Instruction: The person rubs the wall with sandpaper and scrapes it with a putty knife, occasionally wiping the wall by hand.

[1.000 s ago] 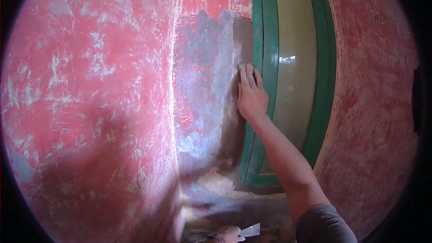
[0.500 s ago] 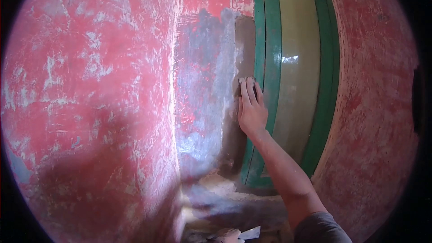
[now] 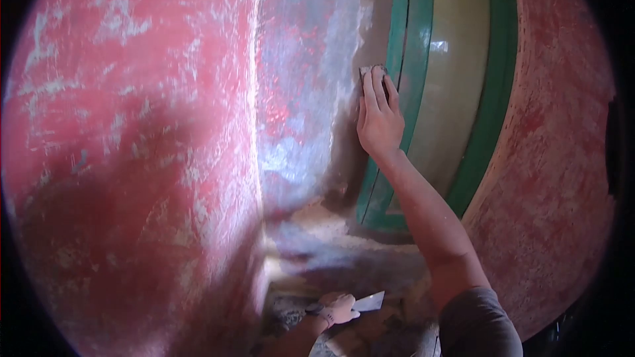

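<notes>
My right hand (image 3: 381, 116) reaches up, fingers extended over a small dark flat tool (image 3: 364, 71) whose edge looks smeared with grey. Its exact kind is mostly hidden by the fingers. It rests against a strip of smooth brown plaster (image 3: 374, 23) that runs beside the green window frame (image 3: 417, 33). Low in view, my left hand (image 3: 338, 307) is closed around a putty knife (image 3: 369, 302), with its pale metal blade pointing right.
Left of the plaster lies a grey patch (image 3: 301, 59) with red showing through. A worn red wall (image 3: 132, 158) fills the left side, another red wall (image 3: 542, 244) the right. Window glass (image 3: 456, 92) sits within the frame. A rough sill (image 3: 357, 261) juts out below.
The view has tilted downward, so the wall and window appear higher. My left hand and the putty knife show more fully. My right hand stays on the plaster strip with the flat tool.
</notes>
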Available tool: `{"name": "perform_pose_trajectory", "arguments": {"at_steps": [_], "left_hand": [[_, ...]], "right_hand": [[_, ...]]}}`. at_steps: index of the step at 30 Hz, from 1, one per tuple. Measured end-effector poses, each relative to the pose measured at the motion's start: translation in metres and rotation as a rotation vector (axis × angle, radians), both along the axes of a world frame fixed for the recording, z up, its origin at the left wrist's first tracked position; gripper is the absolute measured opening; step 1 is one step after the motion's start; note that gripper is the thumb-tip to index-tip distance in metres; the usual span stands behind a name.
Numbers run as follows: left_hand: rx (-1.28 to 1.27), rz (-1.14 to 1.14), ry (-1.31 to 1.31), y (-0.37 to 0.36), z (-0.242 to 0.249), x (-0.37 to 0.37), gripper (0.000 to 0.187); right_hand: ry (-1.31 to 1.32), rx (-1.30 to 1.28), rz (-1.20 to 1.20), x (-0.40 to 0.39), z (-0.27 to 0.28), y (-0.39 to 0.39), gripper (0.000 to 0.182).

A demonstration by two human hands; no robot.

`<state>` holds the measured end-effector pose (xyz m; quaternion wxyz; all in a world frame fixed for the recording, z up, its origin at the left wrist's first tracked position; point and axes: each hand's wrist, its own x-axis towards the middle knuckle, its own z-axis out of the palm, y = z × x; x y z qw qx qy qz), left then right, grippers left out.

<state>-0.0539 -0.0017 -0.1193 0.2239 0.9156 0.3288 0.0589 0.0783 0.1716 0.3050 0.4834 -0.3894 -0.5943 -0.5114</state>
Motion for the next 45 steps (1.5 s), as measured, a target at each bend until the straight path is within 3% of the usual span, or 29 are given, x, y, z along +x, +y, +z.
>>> {"name": "perform_pose_trajectory", "arguments": {"at_steps": [2,8,14,19,23,26,28,34,36,39,41,42,45], "left_hand": [[-0.037,-0.035,0.079,-0.010,0.053,-0.010,0.056],[-0.049,-0.038,0.088,-0.010,0.044,-0.008,0.055],[-0.057,0.015,0.063,-0.010,0.036,0.001,0.052],[-0.097,-0.040,0.140,-0.010,0.052,-0.002,0.050],[-0.039,-0.014,-0.039,0.000,-0.014,0.008,0.051],[-0.036,0.026,0.037,-0.007,0.029,0.002,0.041],[-0.057,0.012,0.066,-0.009,0.030,0.001,0.040],[-0.076,-0.031,0.118,-0.002,0.015,0.003,0.054],[-0.082,-0.031,0.141,-0.006,0.049,-0.002,0.054],[-0.076,-0.009,0.124,-0.009,0.054,-0.001,0.043],[-0.062,-0.008,0.095,-0.006,0.009,0.006,0.043],[-0.052,-0.007,0.078,-0.005,0.014,0.007,0.043],[-0.047,-0.044,0.150,-0.008,0.037,0.002,0.044]], "right_hand": [[-0.055,0.031,-0.013,0.007,-0.017,0.002,0.055],[0.030,0.037,-0.041,-0.002,0.038,0.001,0.052],[0.019,-0.015,0.018,0.000,-0.029,-0.004,0.055],[0.041,-0.028,0.036,0.000,0.012,-0.006,0.054],[0.074,0.011,0.016,-0.003,0.030,0.000,0.055],[0.023,0.016,0.013,-0.002,-0.012,-0.003,0.056],[-0.026,0.004,0.019,0.001,-0.035,-0.005,0.056],[0.028,-0.011,-0.002,-0.009,0.038,-0.009,0.059],[0.022,0.020,-0.003,-0.012,0.037,-0.005,0.061],[0.001,0.008,0.022,-0.009,0.010,-0.006,0.056],[-0.025,-0.015,0.032,-0.006,-0.010,-0.008,0.054],[-0.040,-0.026,0.025,-0.006,-0.013,-0.012,0.054],[-0.036,-0.041,0.014,-0.006,0.015,-0.014,0.054]]}}
